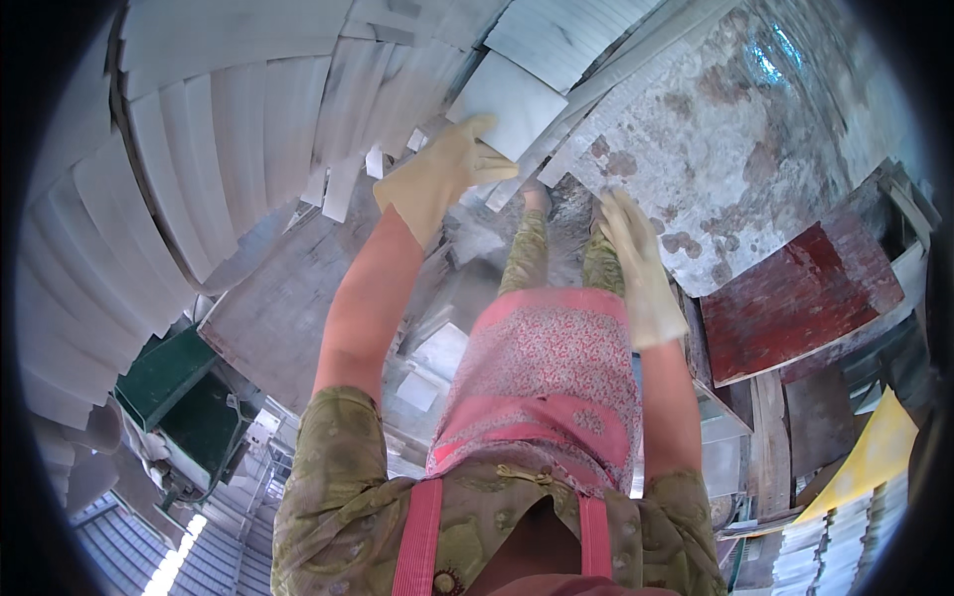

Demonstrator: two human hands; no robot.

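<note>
My left hand (437, 177), in a cream rubber glove, reaches out with thumb and fingers apart. It is at the near corner of a square white tile (517, 99); its thumb overlaps the tile, and I cannot tell whether it presses on it. My right hand (641, 263) wears a matching glove and hangs lower, beside my leg, fingers stretched forward and nothing visible in them. Close to its fingertips is the edge of a wide, wet, stained grey work surface (686, 164). My pink patterned apron (556, 358) shows between both arms.
Long rows of stacked white tiles (229, 149) curve along the left. More ribbed tiles (566, 40) stand beyond the square one. A worn red board (805, 308) lies at right, above a yellow sheet (874, 452). A green machine (184, 397) stands at lower left.
</note>
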